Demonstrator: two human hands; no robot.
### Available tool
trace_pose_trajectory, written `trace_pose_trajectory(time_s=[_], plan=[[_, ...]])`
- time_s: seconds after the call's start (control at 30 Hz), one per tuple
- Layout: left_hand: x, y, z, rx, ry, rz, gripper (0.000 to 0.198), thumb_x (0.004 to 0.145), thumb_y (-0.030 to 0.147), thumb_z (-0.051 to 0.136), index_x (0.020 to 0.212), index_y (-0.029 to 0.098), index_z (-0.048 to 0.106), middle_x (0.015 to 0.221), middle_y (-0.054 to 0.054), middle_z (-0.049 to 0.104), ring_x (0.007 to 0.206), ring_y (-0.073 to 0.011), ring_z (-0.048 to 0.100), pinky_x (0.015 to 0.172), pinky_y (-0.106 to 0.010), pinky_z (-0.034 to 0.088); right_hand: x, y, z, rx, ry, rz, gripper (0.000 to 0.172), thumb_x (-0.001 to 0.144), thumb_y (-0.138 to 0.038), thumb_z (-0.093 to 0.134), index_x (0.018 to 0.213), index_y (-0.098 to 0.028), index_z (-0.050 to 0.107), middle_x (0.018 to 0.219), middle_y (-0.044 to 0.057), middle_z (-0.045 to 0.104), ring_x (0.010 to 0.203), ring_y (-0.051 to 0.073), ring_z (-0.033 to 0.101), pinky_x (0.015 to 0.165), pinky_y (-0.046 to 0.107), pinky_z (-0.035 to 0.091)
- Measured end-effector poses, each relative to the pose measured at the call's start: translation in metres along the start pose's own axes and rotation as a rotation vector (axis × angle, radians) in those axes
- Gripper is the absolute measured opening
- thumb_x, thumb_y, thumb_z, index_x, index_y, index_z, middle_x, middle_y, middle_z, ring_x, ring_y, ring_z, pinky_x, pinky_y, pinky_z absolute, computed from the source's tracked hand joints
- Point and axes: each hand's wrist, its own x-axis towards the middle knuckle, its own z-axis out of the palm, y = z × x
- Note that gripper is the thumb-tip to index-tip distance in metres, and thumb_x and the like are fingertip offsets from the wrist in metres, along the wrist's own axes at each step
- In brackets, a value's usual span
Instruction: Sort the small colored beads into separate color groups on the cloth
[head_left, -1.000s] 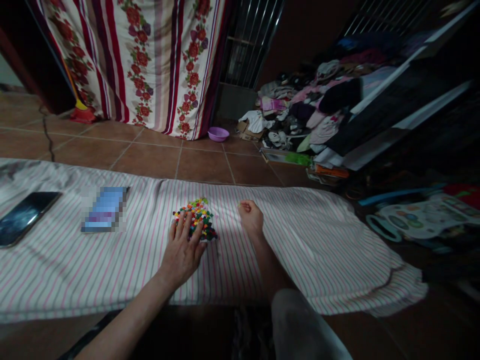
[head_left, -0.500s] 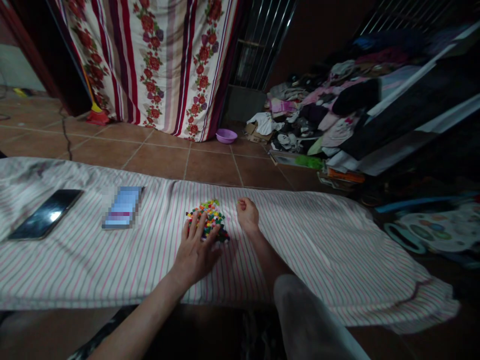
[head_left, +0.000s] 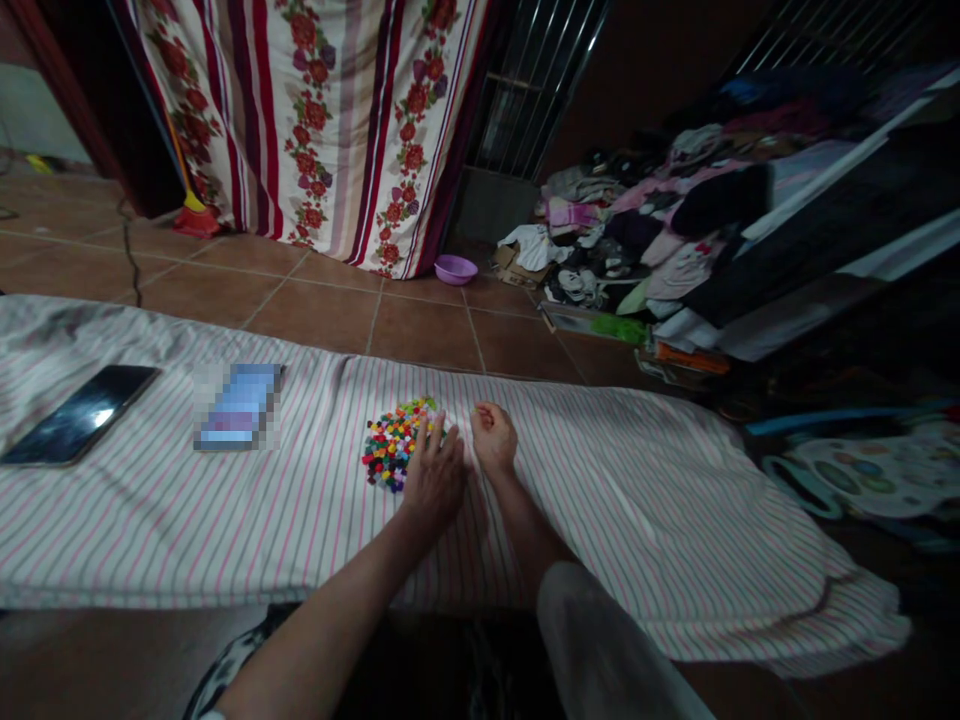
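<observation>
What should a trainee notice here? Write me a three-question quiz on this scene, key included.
1. Fill the gap: the coloured pieces lie on a ____ cloth.
2. True or false: the left hand rests on the dark phone.
3. Which sits on the bare floor tiles? A: coloured pieces. B: purple bowl. C: dark phone.
Key: 1 striped; 2 false; 3 B.
</observation>
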Motion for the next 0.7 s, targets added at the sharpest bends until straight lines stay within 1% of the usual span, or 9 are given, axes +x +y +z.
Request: trace_pose_trajectory(time_s=[0.07, 0.13, 0.23, 0.4, 0.5, 0.6, 0.7], plan=[[-0.001, -0.006, -0.003, 0.026, 0.009, -0.049, 0.042, 0.094, 0.03, 0.039, 0.126, 0.01, 0.059, 0.137, -0.014, 0.058, 0.144, -0.032, 0.033, 0.12, -0.056, 0.025, -0.001, -0.002, 0.0, -0.004, 0.002, 0.002, 0.022, 0.078, -0.03, 0.053, 0.088, -0.017, 0.068, 0.082, 0.007, 0.068, 0.07, 0.017, 0.061, 0.07, 0.028, 0.049], [-0.005, -0.013, -0.009, 0.04, 0.018, -0.068, 0.042, 0.094, 0.029, 0.04, 0.126, 0.01, 0.059, 0.138, -0.015, 0.057, 0.146, -0.0318, 0.03, 0.12, -0.056, 0.025, -0.001, -0.003, 0.0, -0.009, -0.004, 0.005, 0.022, 0.078, -0.03, 0.053, 0.088, -0.018, 0.068, 0.082, 0.007, 0.068, 0.07, 0.017, 0.06, 0.07, 0.028, 0.049], [-0.014, -0.022, -0.019, 0.048, 0.031, -0.06, 0.041, 0.093, 0.031, 0.042, 0.125, 0.013, 0.06, 0.142, -0.013, 0.055, 0.147, -0.0306, 0.028, 0.121, -0.056, 0.026, -0.002, -0.004, 0.0, 0.005, -0.007, 0.014, 0.022, 0.078, -0.03, 0.053, 0.088, -0.018, 0.068, 0.082, 0.006, 0.068, 0.071, 0.017, 0.061, 0.071, 0.029, 0.049], [-0.027, -0.027, -0.028, 0.059, 0.074, -0.05, 0.039, 0.092, 0.033, 0.047, 0.126, 0.02, 0.06, 0.144, -0.01, 0.053, 0.145, -0.0292, 0.033, 0.119, -0.054, 0.029, 0.001, -0.003, 0.0, 0.025, -0.028, 0.064, 0.024, 0.078, -0.031, 0.052, 0.09, -0.018, 0.069, 0.085, 0.007, 0.069, 0.074, 0.018, 0.062, 0.074, 0.029, 0.049], [-0.031, -0.029, -0.03, 0.041, 0.086, -0.057, 0.041, 0.092, 0.036, 0.047, 0.129, 0.022, 0.059, 0.143, -0.01, 0.054, 0.143, -0.0294, 0.036, 0.118, -0.053, 0.031, 0.011, -0.004, -0.001, -0.007, -0.087, 0.115, 0.024, 0.078, -0.029, 0.053, 0.092, -0.019, 0.07, 0.088, 0.007, 0.071, 0.077, 0.018, 0.064, 0.075, 0.028, 0.049], [-0.034, -0.031, -0.035, 0.032, 0.085, -0.096, 0.043, 0.093, 0.039, 0.045, 0.131, 0.022, 0.058, 0.145, -0.012, 0.052, 0.144, -0.0309, 0.034, 0.118, -0.055, 0.03, 0.026, -0.003, -0.003, -0.091, -0.124, 0.087, 0.022, 0.078, -0.026, 0.054, 0.092, -0.02, 0.07, 0.088, 0.005, 0.072, 0.078, 0.018, 0.064, 0.076, 0.028, 0.048], [-0.034, -0.036, -0.043, 0.016, 0.07, -0.134, 0.045, 0.095, 0.038, 0.04, 0.132, 0.02, 0.057, 0.146, -0.015, 0.05, 0.146, -0.0324, 0.029, 0.117, -0.056, 0.03, 0.037, -0.001, -0.003, -0.171, -0.136, 0.067, 0.018, 0.077, -0.023, 0.056, 0.088, -0.022, 0.07, 0.085, 0.003, 0.072, 0.077, 0.017, 0.063, 0.075, 0.027, 0.046]])
